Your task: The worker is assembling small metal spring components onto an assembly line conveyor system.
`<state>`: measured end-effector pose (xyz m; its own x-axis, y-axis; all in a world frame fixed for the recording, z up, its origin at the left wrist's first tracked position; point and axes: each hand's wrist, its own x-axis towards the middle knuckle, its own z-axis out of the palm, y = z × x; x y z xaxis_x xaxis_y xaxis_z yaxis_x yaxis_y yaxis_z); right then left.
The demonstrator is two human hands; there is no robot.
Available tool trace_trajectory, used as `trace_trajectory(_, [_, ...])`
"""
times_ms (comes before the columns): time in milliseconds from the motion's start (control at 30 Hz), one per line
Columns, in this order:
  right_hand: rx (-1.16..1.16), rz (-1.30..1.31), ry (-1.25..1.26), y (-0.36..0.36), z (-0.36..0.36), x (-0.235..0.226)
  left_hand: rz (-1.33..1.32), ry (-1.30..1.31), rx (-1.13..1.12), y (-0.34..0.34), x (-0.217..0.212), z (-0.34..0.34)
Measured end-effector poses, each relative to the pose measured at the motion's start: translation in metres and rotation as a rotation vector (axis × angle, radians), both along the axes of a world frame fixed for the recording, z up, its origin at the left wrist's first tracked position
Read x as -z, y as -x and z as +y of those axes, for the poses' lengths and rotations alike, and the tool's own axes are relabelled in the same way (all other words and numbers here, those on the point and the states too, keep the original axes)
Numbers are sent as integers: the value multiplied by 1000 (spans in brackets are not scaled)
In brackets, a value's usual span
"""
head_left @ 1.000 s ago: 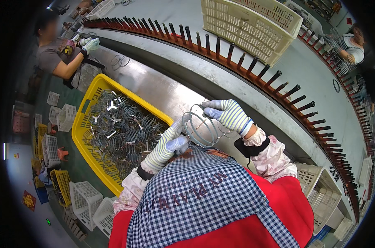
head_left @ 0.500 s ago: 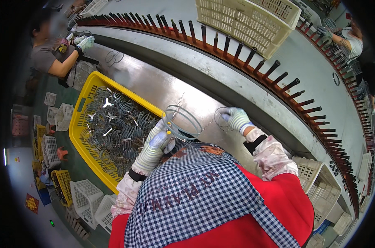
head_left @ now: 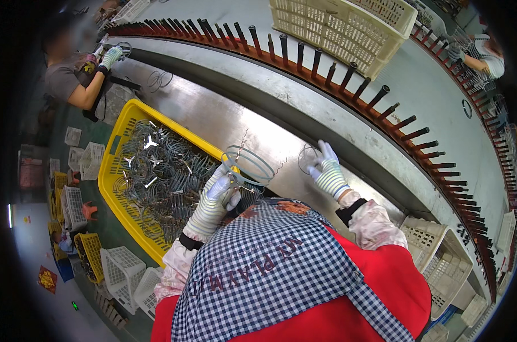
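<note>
At the bottom of the frame the person wears a red top with a blue and white checked cloth [head_left: 270, 273] over it. Just above it, near the middle, the left hand [head_left: 215, 196] in a white knit glove is closed around a stack of thin round wire rings [head_left: 248, 166], and the rings stick up and to the right from the fingers. To the right of the middle, the right hand [head_left: 327, 171], also in a white glove, has its fingers spread open and touches a single thin wire ring [head_left: 308, 157] that lies on the shiny grey metal table [head_left: 213, 114]; whether the fingers pinch that ring cannot be told. Left of the left hand sits a big yellow plastic basket [head_left: 113, 154] full of tangled grey wire pieces [head_left: 161, 182]. At the lower left, small white plastic baskets [head_left: 121, 271] stand on the floor. Past the table, a long curved row of dark pegs [head_left: 349, 80] runs from the upper left to the right edge. Behind it, at the top, rests a large cream plastic crate [head_left: 338, 28]. In the upper left another person [head_left: 70, 80] reaches a gloved hand to the pegs, and a third person [head_left: 481, 54] works at the upper right.
</note>
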<state>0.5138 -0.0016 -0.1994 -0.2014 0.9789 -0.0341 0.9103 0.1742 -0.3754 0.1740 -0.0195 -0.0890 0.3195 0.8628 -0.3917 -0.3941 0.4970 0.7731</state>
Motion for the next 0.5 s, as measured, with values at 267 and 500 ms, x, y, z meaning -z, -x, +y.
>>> trace_trajectory(267, [24, 1810, 623, 49, 38, -106, 356, -291, 110, -10, -24, 0])
trace_trajectory(500, [-78, 1814, 695, 69, 34, -118, 497, -370, 274, -6, -45, -1])
